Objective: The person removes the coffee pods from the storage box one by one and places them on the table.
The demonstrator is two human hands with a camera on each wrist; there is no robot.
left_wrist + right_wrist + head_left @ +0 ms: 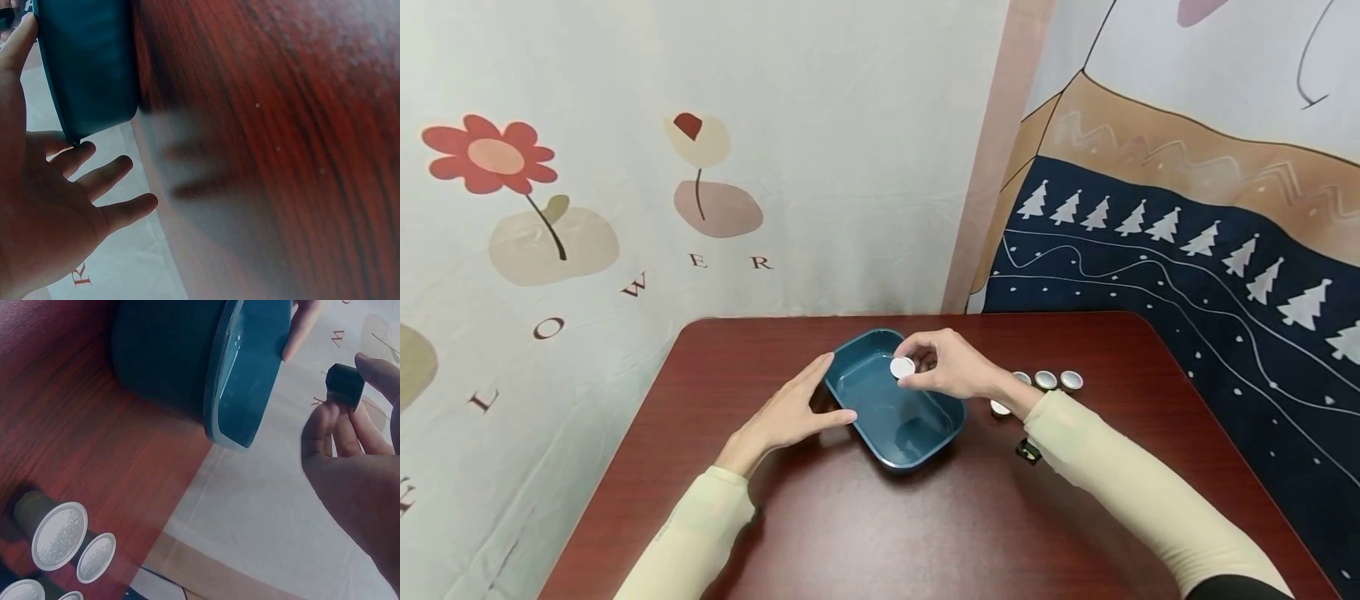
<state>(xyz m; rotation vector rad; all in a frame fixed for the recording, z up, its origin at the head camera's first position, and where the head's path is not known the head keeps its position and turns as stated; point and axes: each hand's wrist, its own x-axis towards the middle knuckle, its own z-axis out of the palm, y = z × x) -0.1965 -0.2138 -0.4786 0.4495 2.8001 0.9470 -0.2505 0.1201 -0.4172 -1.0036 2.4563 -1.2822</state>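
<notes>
A dark green coffee capsule point(345, 384) with a pale round lid is pinched between the thumb and fingers of my right hand point(953, 364), over the far right part of a teal baking dish point(883, 417). From the left, my left hand point(786, 410) touches the dish's rim, thumb and fingers spread and mostly straight. The left wrist view shows its fingertips point(87, 149) at a corner of the dish, with the other fingers held apart from it. Inside the dish, no capsule shows in the head view.
Several more capsules point(1071, 380) stand lid up on the reddish-brown table point(850, 525), right of the dish and partly behind my right wrist. A printed cloth point(850, 167) hangs along the table's far edge, and another patterned cloth point(1150, 275) hangs on the right.
</notes>
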